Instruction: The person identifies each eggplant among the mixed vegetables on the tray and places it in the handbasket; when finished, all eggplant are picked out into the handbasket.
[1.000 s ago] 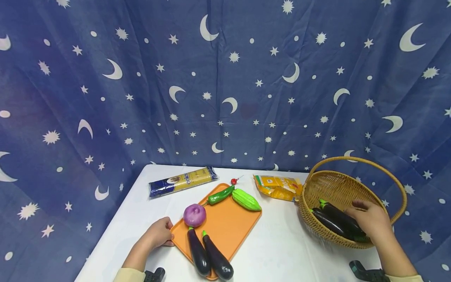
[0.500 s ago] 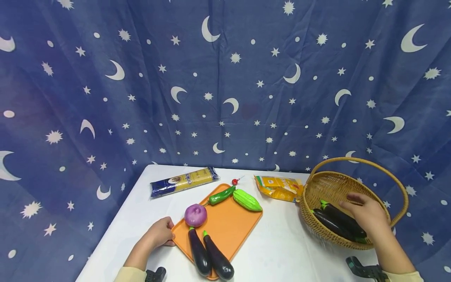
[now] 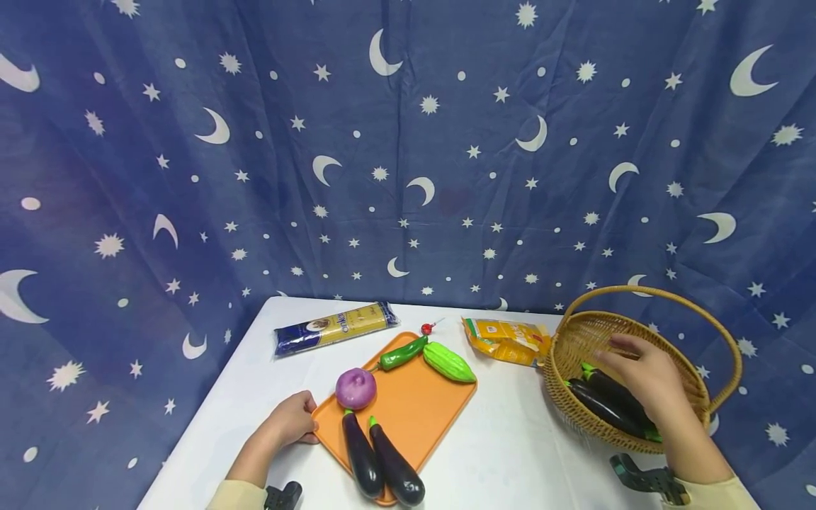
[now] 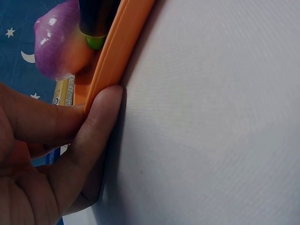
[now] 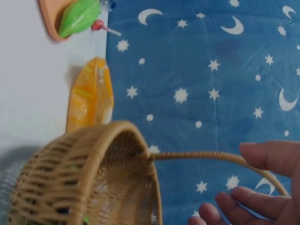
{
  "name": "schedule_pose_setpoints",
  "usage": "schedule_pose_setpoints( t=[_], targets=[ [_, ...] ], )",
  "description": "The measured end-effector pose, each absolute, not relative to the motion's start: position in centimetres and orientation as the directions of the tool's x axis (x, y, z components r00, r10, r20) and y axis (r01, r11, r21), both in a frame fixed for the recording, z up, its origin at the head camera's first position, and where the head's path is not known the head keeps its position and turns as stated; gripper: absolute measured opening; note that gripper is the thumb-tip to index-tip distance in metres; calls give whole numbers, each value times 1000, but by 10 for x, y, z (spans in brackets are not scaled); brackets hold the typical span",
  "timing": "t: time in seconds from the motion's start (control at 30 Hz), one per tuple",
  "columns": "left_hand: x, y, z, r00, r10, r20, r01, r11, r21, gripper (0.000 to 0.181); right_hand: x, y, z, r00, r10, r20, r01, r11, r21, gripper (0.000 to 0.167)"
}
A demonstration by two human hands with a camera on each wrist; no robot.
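My left hand (image 3: 293, 419) pinches the left edge of an orange tray (image 3: 414, 414); in the left wrist view thumb and fingers grip its rim (image 4: 110, 61). On the tray lie a purple onion (image 3: 355, 389), a green chili pepper (image 3: 404, 353), a light green ridged vegetable (image 3: 449, 363) and two eggplants, one (image 3: 362, 457) beside the other (image 3: 397, 467). My right hand (image 3: 647, 375) hovers over a wicker basket (image 3: 567, 414), fingers spread and holding nothing. Inside the basket lie two eggplants (image 3: 599, 407), partly hidden by that hand and forearm.
A blue and yellow pasta packet (image 3: 338, 328) lies at the back left of the white table (image 3: 510, 439). A red lollipop (image 3: 426, 329) is behind the tray. An orange packet (image 3: 506, 340) lies left of the basket, whose handle (image 3: 663, 292) arches upward. A starry curtain hangs behind.
My right hand has lifted and moved left from above the eggplants in the basket. The left hand keeps its grip on the tray edge.
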State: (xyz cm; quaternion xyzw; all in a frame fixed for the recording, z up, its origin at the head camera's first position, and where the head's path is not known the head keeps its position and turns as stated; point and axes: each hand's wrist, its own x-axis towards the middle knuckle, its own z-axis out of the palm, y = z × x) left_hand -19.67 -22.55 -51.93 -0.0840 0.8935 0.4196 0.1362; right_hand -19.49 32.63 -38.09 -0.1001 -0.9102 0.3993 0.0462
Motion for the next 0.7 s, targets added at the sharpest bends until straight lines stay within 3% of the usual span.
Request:
schedule_pose_setpoints(
  t=[0.7],
  targets=[
    [-196,-227,-518,-954,-22,-298,-247,620,744,18,-208,274,-371,-995,99,-10,69,612,-787,81]
  ],
)
